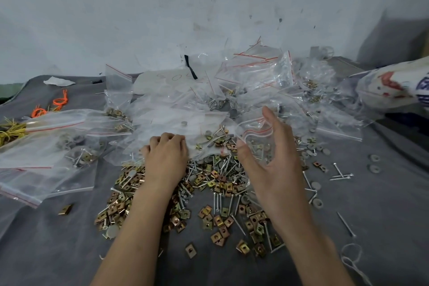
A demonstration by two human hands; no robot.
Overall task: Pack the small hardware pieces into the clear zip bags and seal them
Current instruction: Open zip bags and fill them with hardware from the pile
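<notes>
A heap of small hardware pieces (216, 183) lies on the grey cloth: brass square clip nuts, silver nails and grey washers. My left hand (166, 155) sits knuckles-up at the heap's far edge, against the pile of clear zip bags (185, 104). Its fingers are curled down onto the pieces, and what they enclose is hidden. My right hand (269, 153) is raised over the heap and pinches a small clear zip bag (254, 133) with a red line at its mouth between thumb and fingers.
Filled bags (69, 151) lie at the left, with yellow and orange ties (53, 104) behind them. Loose nails and washers (339, 172) are scattered at the right. A printed sack (394, 90) sits at the far right. A stained wall rises behind the bags.
</notes>
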